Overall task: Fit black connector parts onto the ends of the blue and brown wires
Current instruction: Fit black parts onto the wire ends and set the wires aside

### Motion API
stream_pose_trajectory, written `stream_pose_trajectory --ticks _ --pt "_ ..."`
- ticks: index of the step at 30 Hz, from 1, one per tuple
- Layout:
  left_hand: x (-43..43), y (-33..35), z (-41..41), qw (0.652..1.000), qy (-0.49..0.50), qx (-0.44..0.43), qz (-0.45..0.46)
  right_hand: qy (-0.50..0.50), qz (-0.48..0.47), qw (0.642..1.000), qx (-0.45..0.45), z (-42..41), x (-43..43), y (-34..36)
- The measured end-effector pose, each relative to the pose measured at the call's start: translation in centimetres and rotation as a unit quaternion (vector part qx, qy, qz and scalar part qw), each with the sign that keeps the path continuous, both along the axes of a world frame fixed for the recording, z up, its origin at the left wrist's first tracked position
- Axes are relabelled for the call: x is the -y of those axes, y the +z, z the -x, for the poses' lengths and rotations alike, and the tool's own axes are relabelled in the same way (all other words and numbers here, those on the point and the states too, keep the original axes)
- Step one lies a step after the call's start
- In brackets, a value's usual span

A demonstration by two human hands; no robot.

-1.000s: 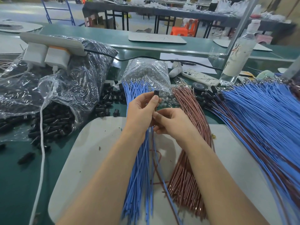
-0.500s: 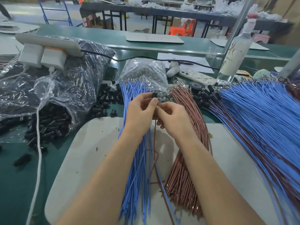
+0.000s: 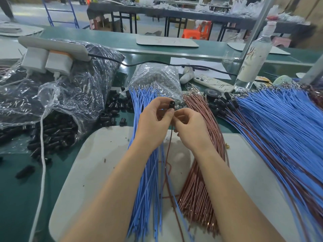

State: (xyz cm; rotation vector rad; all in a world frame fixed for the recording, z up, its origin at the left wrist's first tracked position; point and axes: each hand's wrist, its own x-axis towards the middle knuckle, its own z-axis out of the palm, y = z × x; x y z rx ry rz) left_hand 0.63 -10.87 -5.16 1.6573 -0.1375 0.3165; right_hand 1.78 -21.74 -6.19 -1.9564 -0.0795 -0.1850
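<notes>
Left hand (image 3: 153,123) is pinching a black connector (image 3: 171,104) between thumb and forefinger, holding it up above the table (image 3: 17,198), between the blue bundle (image 3: 146,180) and the brown bundle (image 3: 197,198). Just right of it, the right hand (image 3: 190,130) is curling its fingers round a brown wire (image 3: 169,151), which is hanging down from under the connector toward the near edge. Fingers are hiding whether the tip is already entering. To seat it well, the right hand should be gripping close to the wire end so it is not buckling, lining it up with the bore and pushing straight while the left is bracing. The connector is showing as a short, glossy black tube with a round open mouth facing up.
</notes>
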Motion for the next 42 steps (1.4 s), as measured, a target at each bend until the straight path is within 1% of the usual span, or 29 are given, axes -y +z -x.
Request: stream_pose_trajectory --ticks 5,10,13,17,22,24,27,31,33,35,37,39,42 --pt "0.3 0.1 0.4 0.998 -0.053 0.025 0.002 -0.026 0.025 0.998 0.045 -0.1 0.5 0.1" --pt "0.4 0.0 0.4 0.997 -0.061 0.040 -0.002 -0.038 0.078 0.993 0.084 0.4 0.7 0.3" --pt "0.5 -0.2 0.4 0.997 -0.051 0.045 -0.020 -0.038 0.108 0.989 0.090 0.5 0.7 0.5" --pt "0.5 -0.4 0.4 0.997 -0.041 0.046 -0.038 -0.039 0.124 0.986 0.101 0.6 0.6 0.4" --pt "0.4 -0.5 0.2 0.998 -0.033 0.031 -0.043 -0.029 0.139 0.987 0.080 0.5 0.5 0.1" --pt "0.4 -0.5 0.1 0.998 -0.016 0.034 -0.049 -0.022 0.135 0.988 0.068 0.3 0.5 0.1" --pt "0.3 -0.5 0.0 0.999 0.008 0.041 -0.031 -0.013 0.120 0.991 0.060 0.2 0.4 0.2" --pt "0.2 -0.6 0.0 0.999 0.017 0.032 -0.033 -0.009 0.113 0.992 0.063 0.3 0.3 0.3" --pt "0.2 -0.7 -0.1 0.998 0.029 0.038 -0.051 -0.024 0.087 0.992 0.086 0.4 0.4 0.5" --pt "0.2 -0.7 -0.1 0.995 0.042 0.050 -0.072 -0.038 0.035 0.991 0.126 0.5 0.5 1.1" --pt "0.3 -0.7 0.0 0.992 0.039 0.066 -0.098 -0.030 0.002 0.987 0.158 0.8 0.4 1.5" --pt "0.4 -0.7 0.3 0.989 0.034 0.075 -0.125 -0.015 0.020 0.985 0.170 0.9 0.1 1.4" --pt "0.5 -0.8 0.3 0.984 0.046 0.070 -0.155 -0.033 0.032 0.984 0.170 0.8 0.1 1.2"
